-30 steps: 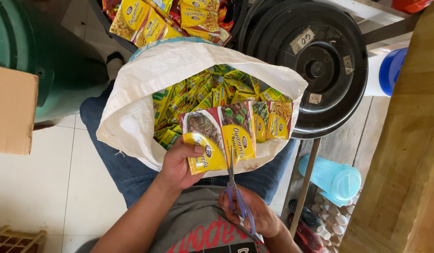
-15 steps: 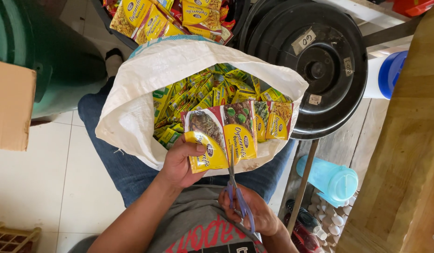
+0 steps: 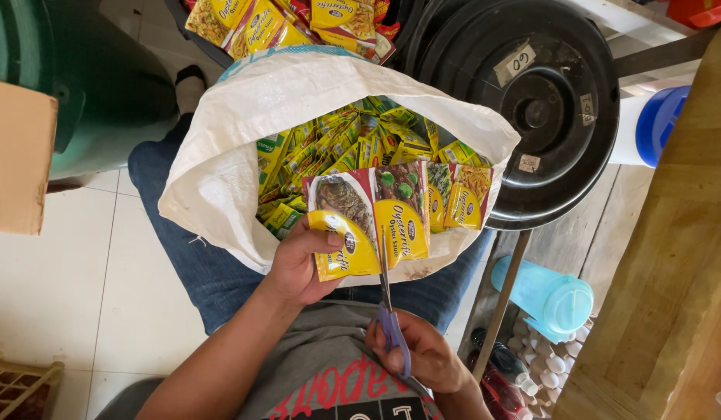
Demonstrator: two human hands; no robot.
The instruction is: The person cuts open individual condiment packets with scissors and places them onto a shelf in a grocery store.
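Observation:
My left hand [image 3: 298, 260] pinches the left end of a joined strip of sauce sachets [image 3: 399, 210], yellow and red with food pictures, held over my lap. In my right hand [image 3: 423, 359] is a pair of purple-handled scissors [image 3: 389, 307]. The blades point up and sit at the seam between the first and second sachet. Behind the strip, a white woven sack [image 3: 220, 175] rests open on my knees, filled with several green and yellow sachets [image 3: 337, 144].
A large black bin lid [image 3: 532, 101] lies to the right, a wooden table [image 3: 672, 264] beyond it. A light blue jug [image 3: 543, 292] lies on the floor. More sachets [image 3: 298, 23] pile at the top. A cardboard box [image 3: 18, 163] and a green bin [image 3: 104, 85] stand left.
The scissor blades have slid a little further up the seam between the two sachets. Both hands stay in place.

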